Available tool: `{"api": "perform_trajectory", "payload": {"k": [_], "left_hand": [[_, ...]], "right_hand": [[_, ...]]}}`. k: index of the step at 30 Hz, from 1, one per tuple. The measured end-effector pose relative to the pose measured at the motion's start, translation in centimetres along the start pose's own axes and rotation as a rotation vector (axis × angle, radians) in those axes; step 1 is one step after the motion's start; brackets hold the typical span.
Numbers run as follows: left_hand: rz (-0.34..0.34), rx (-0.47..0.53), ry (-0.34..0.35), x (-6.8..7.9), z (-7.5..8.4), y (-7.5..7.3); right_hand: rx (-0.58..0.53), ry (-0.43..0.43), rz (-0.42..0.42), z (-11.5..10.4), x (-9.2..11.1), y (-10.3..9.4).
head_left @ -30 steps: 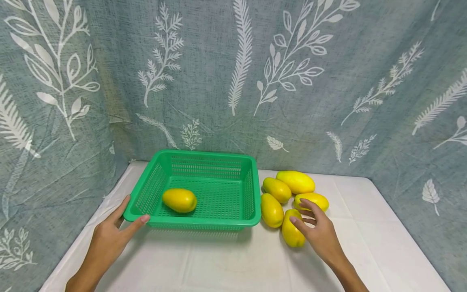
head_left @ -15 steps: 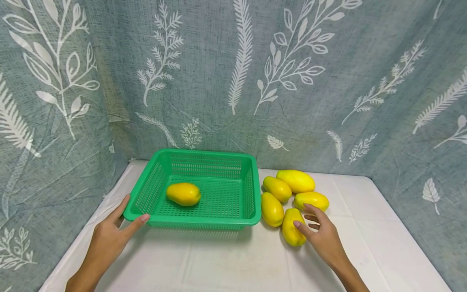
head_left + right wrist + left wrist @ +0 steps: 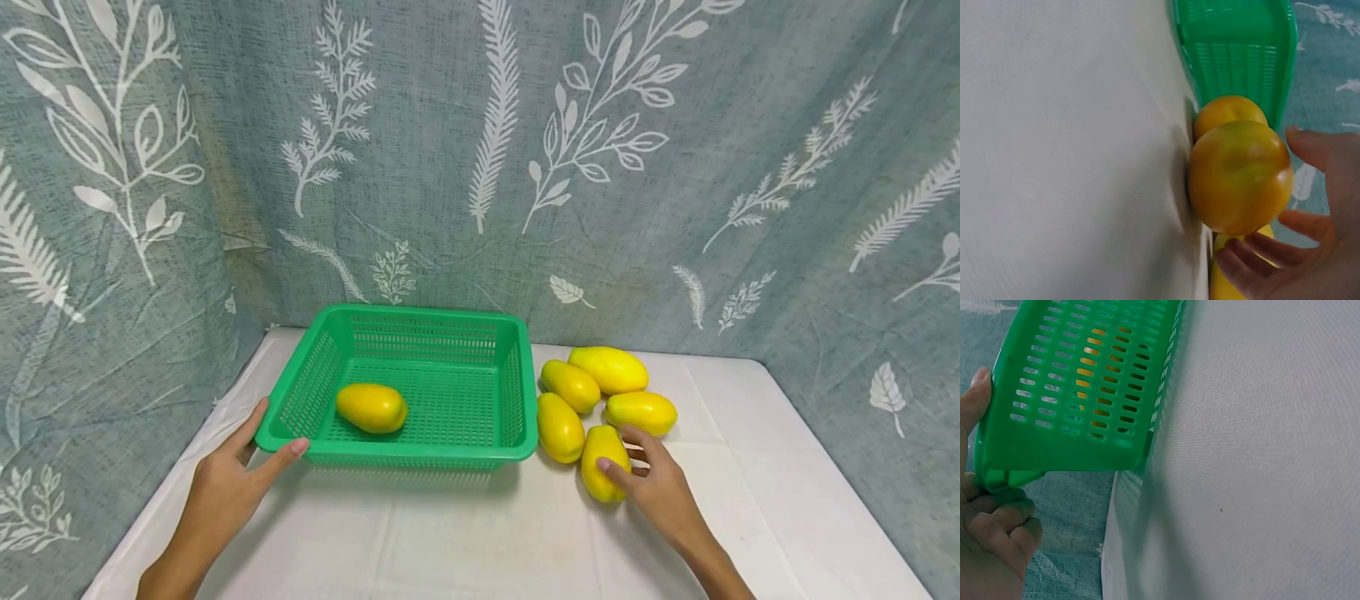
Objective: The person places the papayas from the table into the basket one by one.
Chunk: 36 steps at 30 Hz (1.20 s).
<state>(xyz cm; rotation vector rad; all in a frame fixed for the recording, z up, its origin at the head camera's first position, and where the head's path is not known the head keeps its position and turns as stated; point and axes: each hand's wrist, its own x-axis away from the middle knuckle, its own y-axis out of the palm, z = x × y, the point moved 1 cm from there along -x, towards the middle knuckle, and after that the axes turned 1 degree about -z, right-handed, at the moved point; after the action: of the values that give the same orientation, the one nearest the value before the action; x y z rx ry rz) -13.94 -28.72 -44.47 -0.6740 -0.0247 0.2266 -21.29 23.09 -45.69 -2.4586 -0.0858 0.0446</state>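
My left hand (image 3: pixel 228 483) grips the near left corner of a green plastic basket (image 3: pixel 420 455), thumb on the rim and fingers curled beneath it. One yellow papaya (image 3: pixel 372 408) lies inside, toward the basket's left. On the right, my right hand (image 3: pixel 660 492) is around the nearest papaya (image 3: pixel 604 463) of a loose group. The right wrist view shows its thumb (image 3: pixel 1307 145) just beside this papaya, with the other fingers spread at its lower side. The papaya sits on the white cloth.
Several more papayas lie right of the basket: one beside it (image 3: pixel 560 428), one behind that (image 3: pixel 570 386), one at the back (image 3: pixel 609 370) and one at the right (image 3: pixel 641 413). A patterned curtain (image 3: pixel 450 167) encloses the white-covered table (image 3: pixel 465 542).
The papaya in the basket rolled away and then partly back toward me. My right hand moved off slightly, then closed in around the nearest papaya. My left hand stayed on the basket.
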Motion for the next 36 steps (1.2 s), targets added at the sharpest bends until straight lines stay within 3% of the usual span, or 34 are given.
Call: {"api": "perform_trajectory", "payload": {"k": [15, 36], "left_hand": [[-0.027, 0.004, -0.032, -0.02, -0.08, -0.13], [0.005, 0.007, -0.009, -0.01, 0.08, -0.05]], "right_hand": [[0.026, 0.025, -0.037, -0.05, -0.46, 0.93], [0.009, 0.053, -0.056, -0.11, -0.03, 0.93]]}}
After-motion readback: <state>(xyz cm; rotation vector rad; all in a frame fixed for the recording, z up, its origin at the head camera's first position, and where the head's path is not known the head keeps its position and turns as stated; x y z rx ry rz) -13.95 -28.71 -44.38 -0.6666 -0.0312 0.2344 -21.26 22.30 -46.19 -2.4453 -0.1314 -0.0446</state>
